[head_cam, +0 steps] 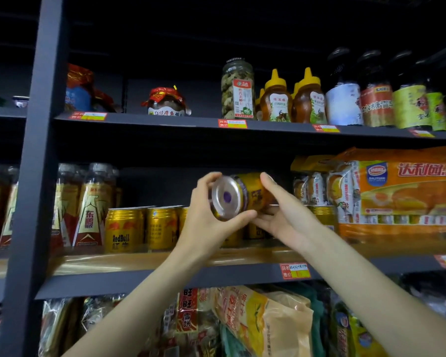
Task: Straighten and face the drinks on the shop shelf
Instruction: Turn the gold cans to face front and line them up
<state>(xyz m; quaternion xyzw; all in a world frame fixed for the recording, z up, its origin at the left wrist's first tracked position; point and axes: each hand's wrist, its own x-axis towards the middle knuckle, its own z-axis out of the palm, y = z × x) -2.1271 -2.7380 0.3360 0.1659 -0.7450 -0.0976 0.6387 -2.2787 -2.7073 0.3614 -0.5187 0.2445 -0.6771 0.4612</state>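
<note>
Two hands: left hand (204, 202) and right hand (281, 215) both curled round gold metal drink can (238, 195), tipped sideways.
Below grip: gold cans (142, 229) upright, mostly faced.
Remaining: stand held can, label outward.

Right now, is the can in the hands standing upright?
No, the can lies tilted on its side between both hands, its silver end facing the camera.

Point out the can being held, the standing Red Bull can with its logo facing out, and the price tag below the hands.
held can (225, 197), head view, on its silver end.
Red Bull can (124, 230), head view, on its front label.
price tag (294, 270), head view, on its middle.
</note>
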